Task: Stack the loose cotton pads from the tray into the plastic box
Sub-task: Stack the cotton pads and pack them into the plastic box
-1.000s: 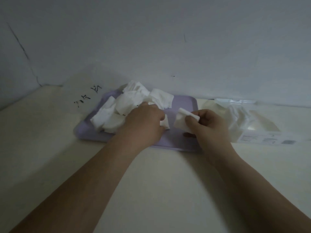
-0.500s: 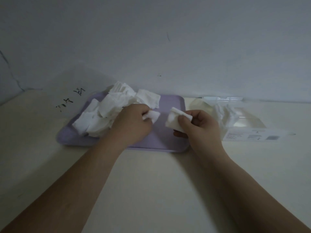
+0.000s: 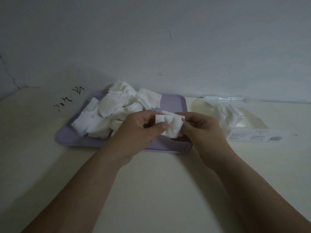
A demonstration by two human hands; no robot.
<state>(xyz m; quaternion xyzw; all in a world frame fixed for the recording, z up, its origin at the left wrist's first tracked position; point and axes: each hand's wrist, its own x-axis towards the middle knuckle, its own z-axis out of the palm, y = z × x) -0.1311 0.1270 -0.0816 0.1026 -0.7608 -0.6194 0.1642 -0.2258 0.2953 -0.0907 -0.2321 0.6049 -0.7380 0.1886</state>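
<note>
- The left hand (image 3: 138, 132) and the right hand (image 3: 203, 130) meet above the near right part of the tray (image 3: 175, 105), and both are closed on the same small bunch of cotton pads (image 3: 170, 126).
- The left hand pinches the left side of this bunch between the thumb and the fingers; the thumb lies on the front of the pads.
- The right hand holds the right side of the bunch with curled fingers. How many pads are in the bunch cannot be told; it looks like more than one, a little wrinkled.
- The tray is pale purple, flat, with a low rim, and it lies on the light desk (image 3: 151, 190) close to the wall (image 3: 168, 39).
- A loose pile of white pads (image 3: 107, 115) fills the left and back part of the tray, with the pads lying in all directions and on top of each other.
- The plastic box (image 3: 239, 121) is clear and stands on the desk just to the right of the tray, touching or nearly touching it. Some white pads are visible inside its left part, and a label is on its front side.
- Some dark handwritten marks (image 3: 69, 100) are on the surface to the left of the tray, behind it.
- Both forearms are bare and come in from the lower edge of the view.
</note>
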